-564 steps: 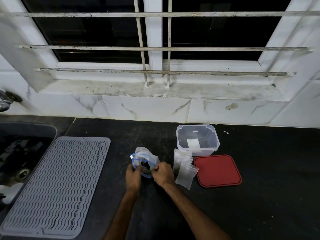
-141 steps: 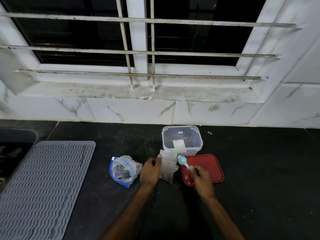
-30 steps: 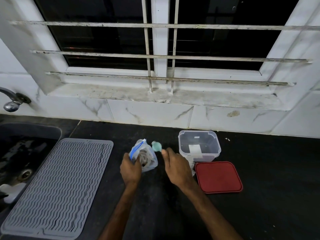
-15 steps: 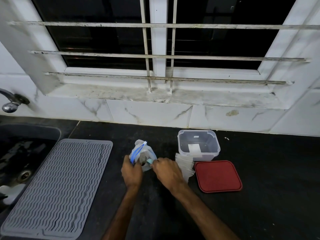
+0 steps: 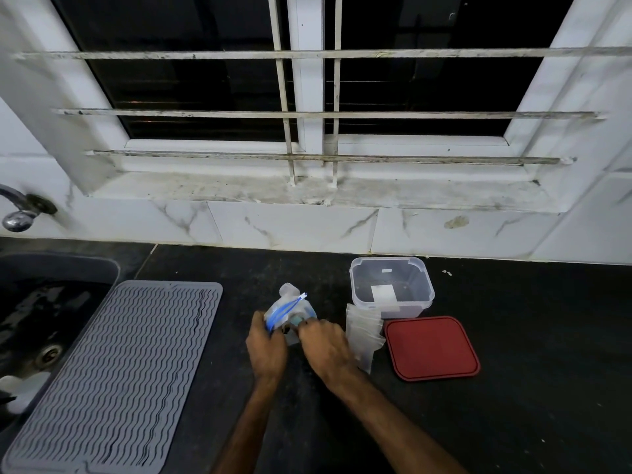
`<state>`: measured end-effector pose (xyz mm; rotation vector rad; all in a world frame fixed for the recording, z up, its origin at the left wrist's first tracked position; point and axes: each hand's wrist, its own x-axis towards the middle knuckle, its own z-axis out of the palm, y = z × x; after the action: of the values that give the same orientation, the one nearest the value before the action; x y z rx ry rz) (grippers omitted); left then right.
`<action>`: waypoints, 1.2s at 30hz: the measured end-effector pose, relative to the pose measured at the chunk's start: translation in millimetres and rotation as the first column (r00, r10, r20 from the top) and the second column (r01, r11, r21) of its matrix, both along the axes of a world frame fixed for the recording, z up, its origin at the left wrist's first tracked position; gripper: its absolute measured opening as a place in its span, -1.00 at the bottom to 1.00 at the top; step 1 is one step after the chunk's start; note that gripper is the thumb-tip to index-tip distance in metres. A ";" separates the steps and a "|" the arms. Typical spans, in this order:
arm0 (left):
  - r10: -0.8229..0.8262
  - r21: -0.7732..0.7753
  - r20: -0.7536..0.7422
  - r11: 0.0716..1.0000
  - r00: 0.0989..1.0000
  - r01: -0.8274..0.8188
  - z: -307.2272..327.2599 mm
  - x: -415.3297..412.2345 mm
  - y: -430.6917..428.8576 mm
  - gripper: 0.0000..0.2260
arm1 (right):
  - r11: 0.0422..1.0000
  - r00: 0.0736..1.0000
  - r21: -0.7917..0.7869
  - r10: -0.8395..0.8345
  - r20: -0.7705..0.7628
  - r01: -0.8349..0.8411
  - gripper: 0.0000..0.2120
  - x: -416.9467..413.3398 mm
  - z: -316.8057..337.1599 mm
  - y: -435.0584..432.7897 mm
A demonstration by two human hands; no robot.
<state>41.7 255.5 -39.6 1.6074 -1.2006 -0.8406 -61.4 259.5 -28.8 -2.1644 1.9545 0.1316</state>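
A clear zip bag [image 5: 290, 307] with a blue seal strip stands on the black counter, holding dark contents. My left hand [image 5: 267, 348] grips the bag's left edge at the mouth. My right hand [image 5: 325, 347] holds a small teal spoon [image 5: 296, 320], whose bowl is down inside the bag's mouth; most of the spoon is hidden. Just right of my right hand lie small empty clear bags [image 5: 363, 333].
A clear plastic container [image 5: 392, 291] stands open near the wall, its red lid [image 5: 431, 347] flat on the counter in front. A grey ribbed drying mat [image 5: 113, 371] lies to the left, beside a dark sink [image 5: 37, 319] with a tap [image 5: 17, 213].
My right hand brought the teal spoon from above the bag down into its mouth. My left hand kept its hold on the bag.
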 end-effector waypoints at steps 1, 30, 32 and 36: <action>-0.003 -0.013 -0.007 1.000 1.000 0.003 -0.2 -0.4 -0.1 -0.94 | 1.000 1.000 -0.007 -0.005 0.011 0.006 -0.77 0.0 -1.8 0.8; -0.374 0.052 -0.474 0.892 0.797 0.450 -7.5 6.1 -27.9 -0.64 | 0.792 0.419 0.399 -0.592 0.688 0.462 -0.76 -27.1 -60.1 2.2; -0.258 0.078 -0.581 0.926 0.772 0.368 -12.6 9.1 -28.8 -0.73 | 0.798 0.418 0.396 -0.583 0.697 0.453 -0.77 -30.7 -59.0 2.1; 0.021 0.166 -0.542 0.983 0.840 0.083 -36.4 17.9 -32.9 -0.91 | 0.820 0.327 0.384 -0.534 0.780 0.425 -0.83 -31.7 -55.5 2.7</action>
<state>59.6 222.7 -76.0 1.3516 -0.7558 -1.3543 -93.1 262.3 -84.3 -1.0233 1.7111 -0.8014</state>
